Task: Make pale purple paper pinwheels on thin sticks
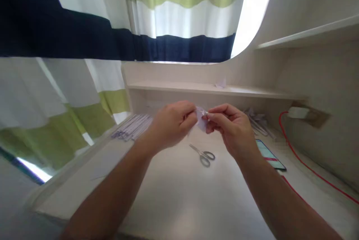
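Observation:
Above the middle of the white desk, my left hand (177, 123) and my right hand (228, 126) are close together. Between them is a small white piece that looks like paper (201, 121), with a thin white strand or strip near its top. The fingers of my left hand are closed on its left side, partly hiding it. My right thumb and fingers pinch its right edge, where a small whitish bit shows. Below the hands, a pair of scissors (203, 154) with dark grey handles lies on the desk (179, 195).
Several thin white strips (134, 126) lie in a bundle at the left rear, and more white pieces (258, 121) at the right rear. A phone (269, 154) with its screen lit lies by a red cable (297, 156). A shelf (179, 87) spans the back, under curtains (182, 19).

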Demonstrator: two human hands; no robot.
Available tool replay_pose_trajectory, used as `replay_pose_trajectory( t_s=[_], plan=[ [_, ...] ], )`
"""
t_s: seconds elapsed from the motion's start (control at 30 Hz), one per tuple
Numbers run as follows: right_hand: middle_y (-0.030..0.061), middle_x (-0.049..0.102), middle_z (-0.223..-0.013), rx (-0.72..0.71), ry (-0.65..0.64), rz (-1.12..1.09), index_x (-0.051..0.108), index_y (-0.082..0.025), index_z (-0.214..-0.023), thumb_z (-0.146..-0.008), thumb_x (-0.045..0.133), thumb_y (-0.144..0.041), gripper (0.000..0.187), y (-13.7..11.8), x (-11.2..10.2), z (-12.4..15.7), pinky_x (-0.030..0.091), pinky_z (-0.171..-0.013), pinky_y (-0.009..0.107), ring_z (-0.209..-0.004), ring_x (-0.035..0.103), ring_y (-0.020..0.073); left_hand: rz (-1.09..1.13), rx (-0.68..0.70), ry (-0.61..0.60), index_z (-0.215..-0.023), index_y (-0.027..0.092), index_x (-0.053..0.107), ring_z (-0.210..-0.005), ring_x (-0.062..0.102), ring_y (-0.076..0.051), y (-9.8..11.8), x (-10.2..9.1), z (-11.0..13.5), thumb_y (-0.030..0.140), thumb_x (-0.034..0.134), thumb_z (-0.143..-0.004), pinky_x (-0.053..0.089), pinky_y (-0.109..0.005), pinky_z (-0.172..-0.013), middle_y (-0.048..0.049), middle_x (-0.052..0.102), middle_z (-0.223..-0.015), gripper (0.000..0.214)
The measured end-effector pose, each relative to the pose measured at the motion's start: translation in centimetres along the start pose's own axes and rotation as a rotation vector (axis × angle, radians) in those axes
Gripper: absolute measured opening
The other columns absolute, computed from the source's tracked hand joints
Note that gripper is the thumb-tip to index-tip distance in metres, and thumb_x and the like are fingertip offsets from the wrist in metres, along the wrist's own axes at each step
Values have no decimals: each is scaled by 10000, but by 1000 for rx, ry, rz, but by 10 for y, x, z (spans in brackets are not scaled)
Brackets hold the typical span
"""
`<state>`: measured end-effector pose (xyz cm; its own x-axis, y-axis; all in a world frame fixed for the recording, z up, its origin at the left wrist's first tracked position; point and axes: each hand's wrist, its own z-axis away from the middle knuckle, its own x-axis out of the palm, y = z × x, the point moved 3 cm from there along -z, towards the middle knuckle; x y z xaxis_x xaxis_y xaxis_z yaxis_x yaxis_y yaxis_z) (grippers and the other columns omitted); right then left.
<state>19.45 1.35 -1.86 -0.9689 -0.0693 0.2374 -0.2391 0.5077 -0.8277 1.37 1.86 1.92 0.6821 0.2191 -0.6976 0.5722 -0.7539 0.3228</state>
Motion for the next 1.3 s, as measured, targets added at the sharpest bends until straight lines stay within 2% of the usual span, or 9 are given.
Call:
replay_pose_trajectory(
  t_s=[0.17,0.4,0.6,0.9,1.13,1.3],
  plan=[
    [17,801,-721,-34,13,3,772,-205,-799,-774,892,-212,123,0,0,-2,553,-539,262,-523,684,133,15,-39,-8,-756,190,590,-711,523,-145,-1,-3,0,267,481,-1001,317,-323,-655,16,572,-735,279],
    [22,802,-705,-131,42,84,774,-201,-823,-801,873,-199,101,-7,3,3,586,-544,261,-530,699,139,40,-39,-16,-711,186,548,-656,496,-131,-1,-4,0,226,488,-972,289,-315,-614,25,554,-693,271],
    [12,772,-638,-159,37,126,766,-189,-826,-811,875,-203,110,-11,6,5,585,-538,247,-530,699,140,94,-21,-20,-797,183,688,-685,547,-132,-1,-4,0,222,505,-987,326,-303,-625,25,615,-722,267],
    [4,760,-612,-169,10,131,760,-191,-798,-815,837,-154,87,-14,6,5,596,-542,245,-520,695,136,98,23,-5,-876,183,739,-737,607,-142,-4,-8,1,304,552,-1024,375,-288,-652,6,705,-797,268],
    [-1,755,-609,-180,18,138,755,-193,-792,-818,819,-141,86,-17,6,7,590,-516,245,-505,686,135,147,43,-36,-847,178,711,-694,583,-127,-2,-14,2,216,524,-1002,386,-275,-642,16,662,-762,246],
    [-1,757,-624,-189,11,146,753,-192,-811,-834,818,-147,83,-17,6,7,598,-520,254,-515,690,138,210,26,-33,-838,172,715,-686,578,-117,-2,-13,2,240,542,-1012,388,-266,-638,23,655,-746,255]
  ],
)
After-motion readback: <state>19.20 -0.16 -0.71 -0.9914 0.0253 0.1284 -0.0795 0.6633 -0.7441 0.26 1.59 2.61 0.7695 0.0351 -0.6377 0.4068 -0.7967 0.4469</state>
